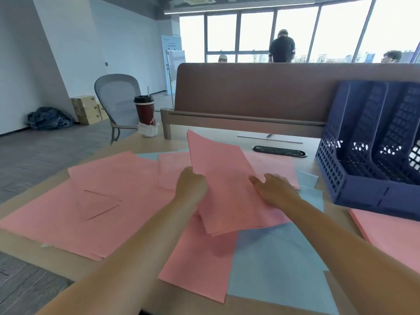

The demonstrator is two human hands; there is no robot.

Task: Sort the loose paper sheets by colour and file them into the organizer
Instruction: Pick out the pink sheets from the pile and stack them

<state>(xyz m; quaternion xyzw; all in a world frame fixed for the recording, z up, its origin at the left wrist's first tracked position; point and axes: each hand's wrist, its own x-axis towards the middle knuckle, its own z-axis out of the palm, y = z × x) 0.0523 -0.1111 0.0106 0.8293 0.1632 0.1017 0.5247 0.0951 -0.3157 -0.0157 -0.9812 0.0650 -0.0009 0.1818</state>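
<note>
While I monitor the head view, sorting stands at an early-to-middle stage, by my judgement. The left hand (192, 185) clenches the left edge of a raised stack of salmon-pink paper sheets (222, 178), thumb side toward the camera. The right hand (276, 189) lies on the face of that stack with straight, spread fingers, pressing and not grasping. The stack tilts up from the pale wooden desk (34, 194), its near corner resting over the papers below, near the desk's centre and well left of the organizer. Done so far: several pink sheets are gathered into this stack, and a second neat pile of pink sheets (391, 237) lies just in front of the organizer at the right edge. Left to do: loose pink sheets (102, 196) spread across the left half of the desk, and light-blue paper sheets (272, 264) lie beneath and beside them, none yet collected. The navy-blue lattice-walled plastic file organizer (341, 169) stands at the right rear with its upright compartments facing me. I see no coloured paper in any compartment. The white flecks behind its lattice are probably light showing through, though the view is too coarse for me to be sure. Filing has therefore not begun.
</note>
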